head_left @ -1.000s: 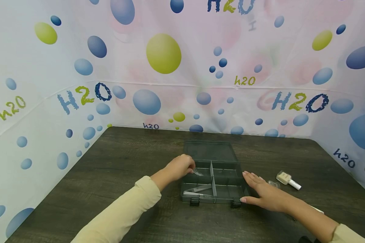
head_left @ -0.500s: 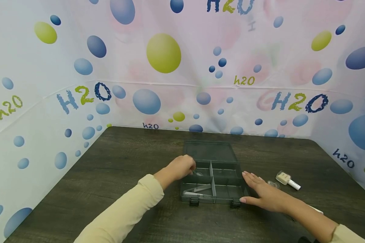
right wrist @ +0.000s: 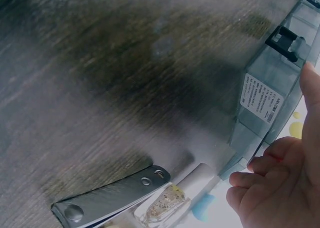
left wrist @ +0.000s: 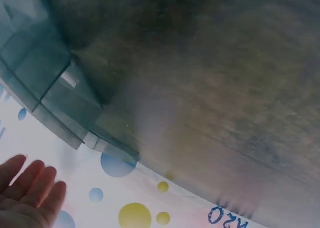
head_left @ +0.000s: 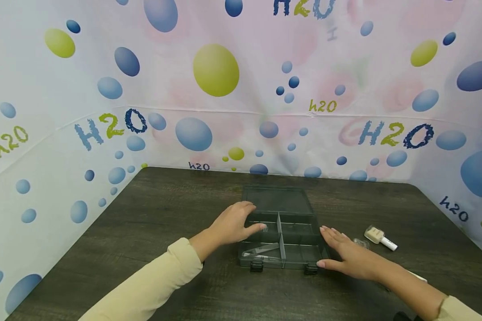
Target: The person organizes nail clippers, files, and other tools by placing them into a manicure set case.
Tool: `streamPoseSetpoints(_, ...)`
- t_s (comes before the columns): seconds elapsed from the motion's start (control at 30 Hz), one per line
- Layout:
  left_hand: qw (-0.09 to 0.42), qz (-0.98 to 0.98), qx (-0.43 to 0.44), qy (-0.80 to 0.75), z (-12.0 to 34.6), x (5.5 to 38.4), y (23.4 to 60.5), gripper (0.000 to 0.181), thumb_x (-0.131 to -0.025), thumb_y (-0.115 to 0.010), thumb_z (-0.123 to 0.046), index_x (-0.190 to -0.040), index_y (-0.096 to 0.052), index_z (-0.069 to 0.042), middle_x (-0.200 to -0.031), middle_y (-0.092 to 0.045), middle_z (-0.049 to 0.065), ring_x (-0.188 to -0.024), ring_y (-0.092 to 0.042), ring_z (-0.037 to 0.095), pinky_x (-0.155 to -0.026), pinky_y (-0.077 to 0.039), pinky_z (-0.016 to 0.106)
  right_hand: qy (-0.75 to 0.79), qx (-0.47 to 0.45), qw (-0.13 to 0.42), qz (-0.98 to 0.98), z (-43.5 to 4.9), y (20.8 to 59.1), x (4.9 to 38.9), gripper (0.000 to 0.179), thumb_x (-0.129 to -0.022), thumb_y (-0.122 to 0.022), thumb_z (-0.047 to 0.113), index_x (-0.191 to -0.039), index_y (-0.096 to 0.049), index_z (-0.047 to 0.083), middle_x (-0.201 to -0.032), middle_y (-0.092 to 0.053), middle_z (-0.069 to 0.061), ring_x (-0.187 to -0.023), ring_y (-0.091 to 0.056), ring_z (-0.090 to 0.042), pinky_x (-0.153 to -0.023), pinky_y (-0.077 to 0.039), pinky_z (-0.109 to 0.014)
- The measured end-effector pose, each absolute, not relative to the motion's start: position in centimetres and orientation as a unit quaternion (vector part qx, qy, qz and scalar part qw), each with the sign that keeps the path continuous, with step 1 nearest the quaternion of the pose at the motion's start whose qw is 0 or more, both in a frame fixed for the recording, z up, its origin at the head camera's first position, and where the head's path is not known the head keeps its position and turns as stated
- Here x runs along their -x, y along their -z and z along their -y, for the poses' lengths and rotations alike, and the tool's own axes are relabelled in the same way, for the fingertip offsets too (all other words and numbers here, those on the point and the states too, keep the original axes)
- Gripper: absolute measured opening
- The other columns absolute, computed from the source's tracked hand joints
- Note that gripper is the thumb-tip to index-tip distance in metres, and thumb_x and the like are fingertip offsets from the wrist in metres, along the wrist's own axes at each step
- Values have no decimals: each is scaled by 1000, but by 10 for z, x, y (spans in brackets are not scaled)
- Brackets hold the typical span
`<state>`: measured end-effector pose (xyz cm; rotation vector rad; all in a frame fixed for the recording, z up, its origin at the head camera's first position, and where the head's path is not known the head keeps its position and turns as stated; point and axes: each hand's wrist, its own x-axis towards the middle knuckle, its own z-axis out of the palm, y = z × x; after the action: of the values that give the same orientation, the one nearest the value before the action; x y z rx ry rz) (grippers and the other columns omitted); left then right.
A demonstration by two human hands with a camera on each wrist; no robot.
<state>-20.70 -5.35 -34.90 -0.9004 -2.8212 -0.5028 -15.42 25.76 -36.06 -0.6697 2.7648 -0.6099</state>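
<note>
A translucent grey compartment box (head_left: 301, 256) lies with its lid (head_left: 277, 199) folded back. My left hand (head_left: 234, 224) is over its left edge, fingers and thumb spread, holding nothing. In the left wrist view those fingers (left wrist: 37, 190) are straight. A small clear piece (head_left: 264, 228) lies in the back left compartment, partly behind the thumb. Thin pale strips (head_left: 261, 252) lie in the front left compartment. My right hand (head_left: 351, 256) rests against the box's right side with extended fingers. The right wrist view shows the thumb near a black latch (right wrist: 284, 42).
Right of the box lie a cream nail polish bottle (head_left: 379, 237) with a white cap and a small clear item (head_left: 361, 243). The right wrist view shows a nail clipper (right wrist: 112, 195) beside a clear vial with gold flakes (right wrist: 165, 203). A printed curtain (head_left: 265, 89) stands behind the table.
My left hand's fingers were curled in the back left compartment with a small clear piece. They have let go and spread, and the piece stays there. My right hand has not moved.
</note>
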Motion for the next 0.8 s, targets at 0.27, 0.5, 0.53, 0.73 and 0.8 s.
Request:
streamPoseSetpoints(0.27, 12, 953, 273, 133, 60, 190, 351, 90, -81, -56, -63, -141, -36, 2, -147, -35, 20, -138, -30, 34, -114, -24, 47, 208, 230, 113, -944, -257, 361, 154, 94, -84, -57, 56, -146, -20, -4, -151, -16, -28, -136, -13, -52, -103, -15, -70)
streamPoseSetpoints(0.5, -3, 960, 256, 113, 65, 181, 359, 101, -76, -55, -70, -141, -33, 5, -148, -29, 24, -139, -26, 36, -114, -23, 48, 205, 228, 113, -945, -257, 360, 154, 94, -83, -57, 57, -146, -20, -3, -151, -16, -28, -135, -13, -53, -102, -16, -70)
streamPoseSetpoints(0.53, -4, 960, 254, 113, 66, 179, 360, 103, -75, -55, -71, -141, -33, 5, -148, -28, 24, -140, -25, 36, -114, -22, 48, 204, 227, 113, -946, -257, 360, 154, 94, -83, -56, 57, -146, -20, -3, -151, -16, -28, -135, -13, -53, -102, -17, -71)
streamPoseSetpoints(0.73, -14, 962, 244, 121, 70, 175, 366, 108, -74, -56, -72, -143, -27, 5, -150, -23, 24, -142, -20, 35, -115, -21, 47, 201, 226, 111, -947, -256, 360, 154, 94, -83, -57, 57, -146, -20, -3, -151, -16, -28, -135, -14, -53, -101, -17, -71)
streamPoseSetpoints(0.8, -17, 962, 242, 123, 71, 174, 368, 109, -73, -57, -72, -144, -26, 5, -151, -22, 24, -142, -19, 35, -115, -21, 47, 204, 226, 112, -946, -256, 359, 154, 94, -83, -57, 57, -146, -20, -4, -151, -16, -29, -135, -13, -54, -101, -17, -71)
